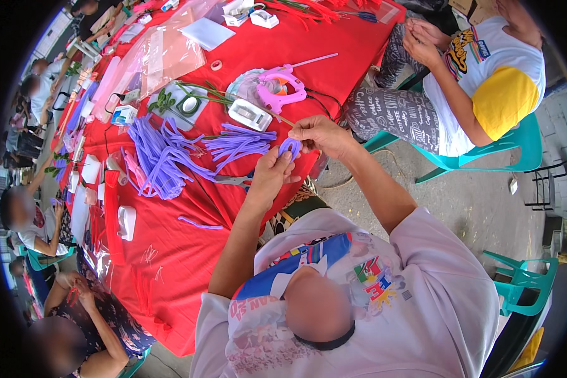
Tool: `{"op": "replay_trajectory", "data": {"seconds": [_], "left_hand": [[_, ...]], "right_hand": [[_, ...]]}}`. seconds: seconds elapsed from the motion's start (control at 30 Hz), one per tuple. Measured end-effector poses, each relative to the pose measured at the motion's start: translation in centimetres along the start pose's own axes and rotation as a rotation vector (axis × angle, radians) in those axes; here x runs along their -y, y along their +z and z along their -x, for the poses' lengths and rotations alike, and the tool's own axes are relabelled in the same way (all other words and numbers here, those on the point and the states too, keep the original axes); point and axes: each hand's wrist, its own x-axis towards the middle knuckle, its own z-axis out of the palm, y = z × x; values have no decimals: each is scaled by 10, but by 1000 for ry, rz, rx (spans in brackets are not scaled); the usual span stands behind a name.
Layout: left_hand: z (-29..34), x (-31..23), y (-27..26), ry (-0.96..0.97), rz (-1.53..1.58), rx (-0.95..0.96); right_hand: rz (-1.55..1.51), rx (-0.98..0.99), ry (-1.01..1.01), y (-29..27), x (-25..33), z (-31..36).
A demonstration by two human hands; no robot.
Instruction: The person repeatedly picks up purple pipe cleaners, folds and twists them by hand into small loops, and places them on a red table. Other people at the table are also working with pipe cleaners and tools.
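Observation:
Over the table's near right edge, my left hand (271, 176) is closed on a small loop of bent purple pipe cleaner (290, 147). Close beside it, the fingers of my right hand (321, 135) are pinched together at a thin tan stick (282, 118) that points up and left. Whether they also grip the loop is hard to tell. Left of my hands lie a small bunch of purple pipe cleaners (239, 143) and a larger bundle (164, 157). The scissors (233, 180) sit partly hidden behind my left wrist.
A pink glue gun (282, 91) with a cord and a white tape dispenser (250, 114) stand just beyond my hands. Green stems (201, 91) lie by a tape roll (189, 105). A single purple pipe cleaner (200, 223) rests on the red tablecloth (183, 264). A person (479, 82) sits at right.

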Motion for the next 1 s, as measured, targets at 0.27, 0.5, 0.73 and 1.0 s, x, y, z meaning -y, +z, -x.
{"op": "replay_trajectory", "data": {"seconds": [0.27, 0.5, 0.73, 1.0], "left_hand": [[-7, 8, -3, 17, 39, -45], [-5, 7, 4, 50, 35, -145], [-4, 9, -3, 11, -36, -46], [-2, 13, -7, 13, -33, -60]], "right_hand": [[107, -88, -142, 4, -5, 3], [202, -157, -141, 8, 0, 5], [-3, -48, 4, 4, -7, 2], [11, -14, -115, 5, -12, 4]]}}
